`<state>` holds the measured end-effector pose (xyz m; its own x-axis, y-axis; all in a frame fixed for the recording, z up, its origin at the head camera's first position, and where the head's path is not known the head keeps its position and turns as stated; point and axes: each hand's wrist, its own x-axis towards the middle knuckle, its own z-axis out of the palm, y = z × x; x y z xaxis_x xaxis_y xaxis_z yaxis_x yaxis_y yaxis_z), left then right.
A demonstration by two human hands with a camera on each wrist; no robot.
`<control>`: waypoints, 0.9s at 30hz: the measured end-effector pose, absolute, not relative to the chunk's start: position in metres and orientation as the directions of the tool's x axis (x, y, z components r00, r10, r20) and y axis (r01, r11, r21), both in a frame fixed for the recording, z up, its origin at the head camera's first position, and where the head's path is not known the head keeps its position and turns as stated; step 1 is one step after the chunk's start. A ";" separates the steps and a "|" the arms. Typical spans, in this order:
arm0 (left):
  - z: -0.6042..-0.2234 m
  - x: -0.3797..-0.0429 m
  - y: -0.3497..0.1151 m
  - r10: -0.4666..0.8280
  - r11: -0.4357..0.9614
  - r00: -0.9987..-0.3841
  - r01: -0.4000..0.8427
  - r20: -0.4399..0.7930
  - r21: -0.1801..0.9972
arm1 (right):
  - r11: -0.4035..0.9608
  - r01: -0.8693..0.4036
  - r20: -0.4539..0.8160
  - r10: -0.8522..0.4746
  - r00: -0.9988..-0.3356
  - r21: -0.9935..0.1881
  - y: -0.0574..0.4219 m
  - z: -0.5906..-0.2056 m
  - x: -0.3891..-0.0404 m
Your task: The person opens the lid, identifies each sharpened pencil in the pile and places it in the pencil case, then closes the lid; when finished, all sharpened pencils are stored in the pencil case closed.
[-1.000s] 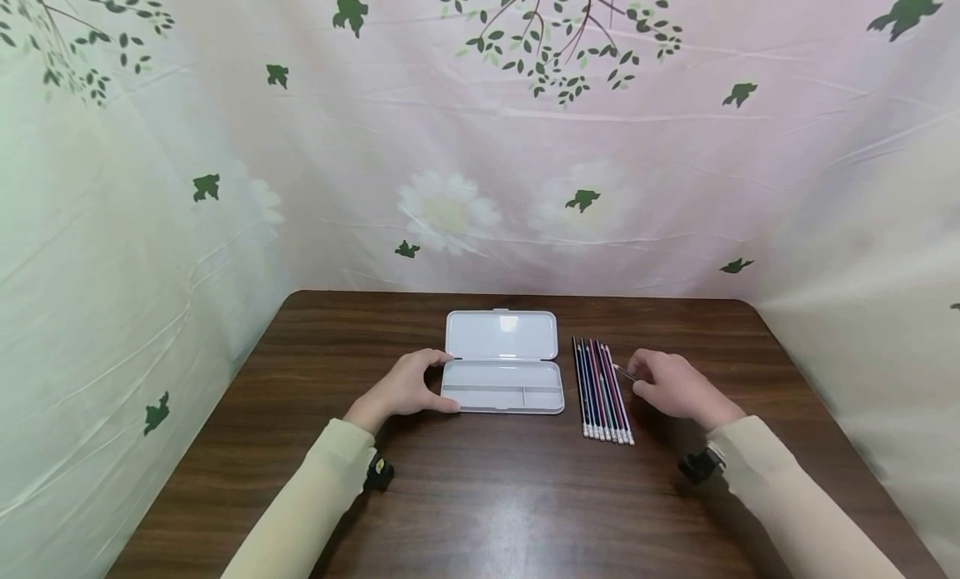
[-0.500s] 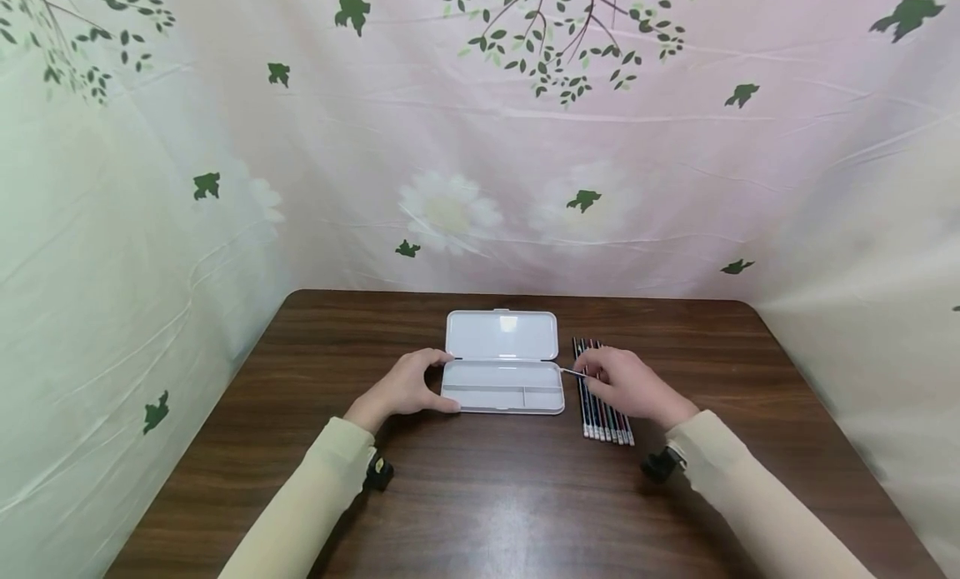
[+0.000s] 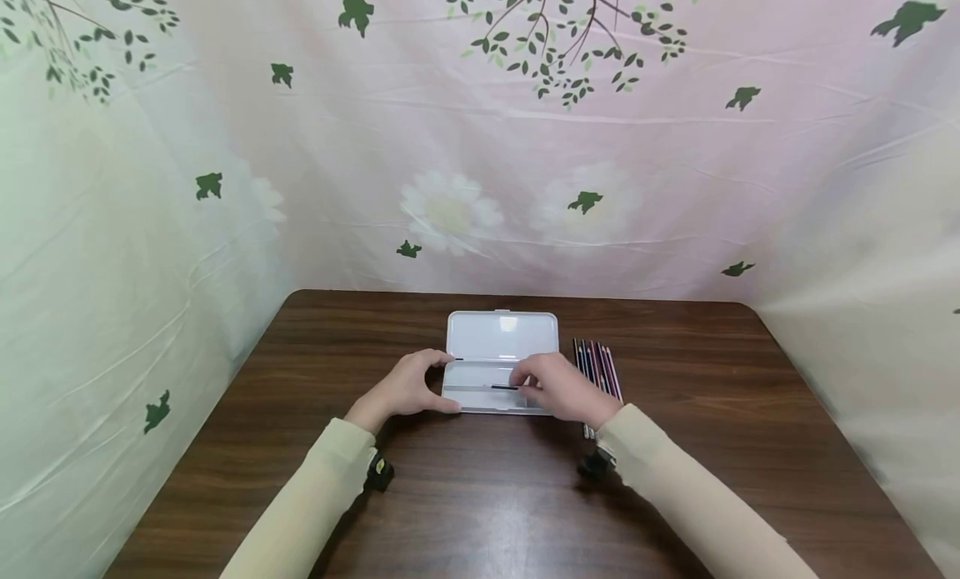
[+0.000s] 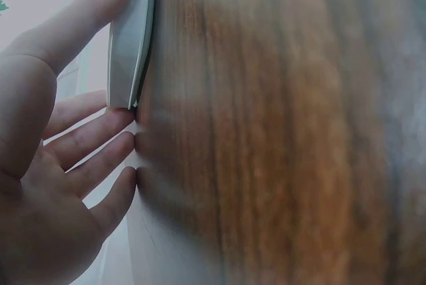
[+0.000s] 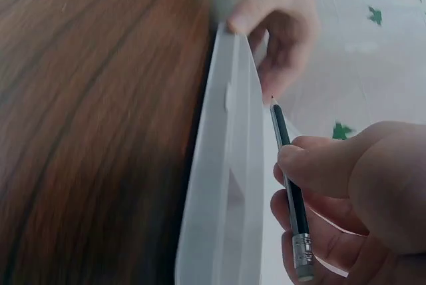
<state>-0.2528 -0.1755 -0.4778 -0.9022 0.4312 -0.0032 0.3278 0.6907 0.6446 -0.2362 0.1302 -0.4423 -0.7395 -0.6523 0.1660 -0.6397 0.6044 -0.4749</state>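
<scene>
An opened white pencil case (image 3: 491, 333) lies on the table, lid folded back and its divided tray toward me. My left hand (image 3: 403, 386) holds the tray's left end, thumb on the front edge and index finger near the hinge corner; the left wrist view shows the thumb on the case wall (image 4: 126, 52). Over the tray, my right hand (image 3: 562, 387) pinches a dark pencil (image 5: 296, 205) between thumb and fingers. The pencil's sharpened tip points left along the case, and its metal-banded eraser end is near the palm. My right hand covers the tray's right part.
Several pencils (image 3: 600, 366) lie side by side just right of the case, partly hidden by the right hand and sleeve. The dark wooden table (image 3: 480, 487) meets a patterned cloth backdrop (image 3: 487, 262) behind and at the sides.
My right hand has carried the pencil leftward from the right of the pencil row, across the row, to above the tray. The left hand and the case have stayed in place.
</scene>
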 end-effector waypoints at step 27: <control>-0.474 -0.252 -0.173 0.438 0.683 -0.899 0.335 0.002 0.649 | 0.559 -0.699 0.154 -0.722 -0.675 -0.446 0.096 -0.459 -0.237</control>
<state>-0.2519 -0.1735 -0.4744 -0.8989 0.4381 0.0024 0.3349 0.6835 0.6486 -0.2368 0.0960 -0.4586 -0.6750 -0.7216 0.1539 -0.6991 0.5587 -0.4462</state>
